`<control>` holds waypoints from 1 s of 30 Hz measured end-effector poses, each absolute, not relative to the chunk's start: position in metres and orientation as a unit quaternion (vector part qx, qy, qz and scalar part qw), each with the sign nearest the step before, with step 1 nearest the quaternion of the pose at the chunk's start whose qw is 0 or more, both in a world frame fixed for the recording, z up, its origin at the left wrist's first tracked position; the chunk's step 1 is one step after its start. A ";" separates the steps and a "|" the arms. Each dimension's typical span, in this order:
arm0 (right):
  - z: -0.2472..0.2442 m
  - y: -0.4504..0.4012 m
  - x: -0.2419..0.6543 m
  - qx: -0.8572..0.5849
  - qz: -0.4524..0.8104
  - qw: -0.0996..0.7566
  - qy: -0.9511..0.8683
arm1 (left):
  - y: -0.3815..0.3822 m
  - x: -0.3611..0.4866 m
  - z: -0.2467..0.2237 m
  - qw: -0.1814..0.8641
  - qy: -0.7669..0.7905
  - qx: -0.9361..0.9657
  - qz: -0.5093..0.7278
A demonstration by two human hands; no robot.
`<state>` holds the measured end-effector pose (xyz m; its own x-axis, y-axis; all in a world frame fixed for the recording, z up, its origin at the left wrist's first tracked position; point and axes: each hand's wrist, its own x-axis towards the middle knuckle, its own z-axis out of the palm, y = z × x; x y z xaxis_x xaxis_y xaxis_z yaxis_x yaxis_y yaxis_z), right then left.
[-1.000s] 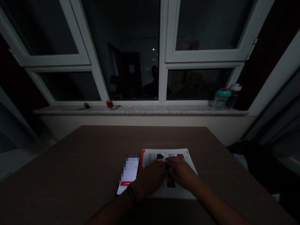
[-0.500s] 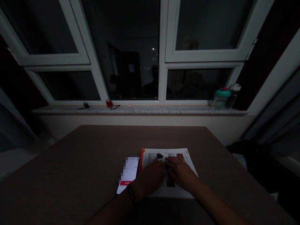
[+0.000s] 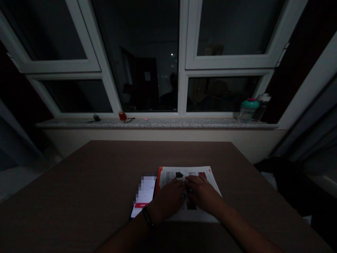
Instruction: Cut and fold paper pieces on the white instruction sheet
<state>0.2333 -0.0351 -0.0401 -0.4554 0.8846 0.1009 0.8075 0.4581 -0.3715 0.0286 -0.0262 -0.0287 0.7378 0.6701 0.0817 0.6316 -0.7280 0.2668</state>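
A printed booklet [image 3: 213, 182] with an orange left edge lies flat on the brown table. Over its middle are both hands, their fingertips close together. My left hand [image 3: 172, 196], with a dark band at the wrist, has its fingers curled in at a small white piece of paper [image 3: 183, 173]. My right hand [image 3: 201, 191] is bent over the same paper from the right, its fingers closed together. How the paper is folded under the fingers is hidden. Left of the booklet, a phone [image 3: 146, 191] with a lit screen lies beside my left forearm.
The brown table [image 3: 105, 175] reaches toward a windowsill [image 3: 163, 123]. On the sill stand a green-lidded bottle [image 3: 247, 110], a clear bottle [image 3: 262, 107], a small red jar [image 3: 122, 116] and a small dark bottle [image 3: 96, 118]. Dark items lie right of the table.
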 end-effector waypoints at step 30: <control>-0.045 -0.035 0.236 -0.487 0.132 0.111 -0.856 | -0.027 0.028 -0.025 0.114 0.347 0.928 0.077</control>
<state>0.2357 -0.0351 -0.0452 -0.5007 0.8634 0.0624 0.8046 0.4908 -0.3344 0.0282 -0.0271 -0.0248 0.7472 0.6617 0.0629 0.6266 -0.7328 0.2653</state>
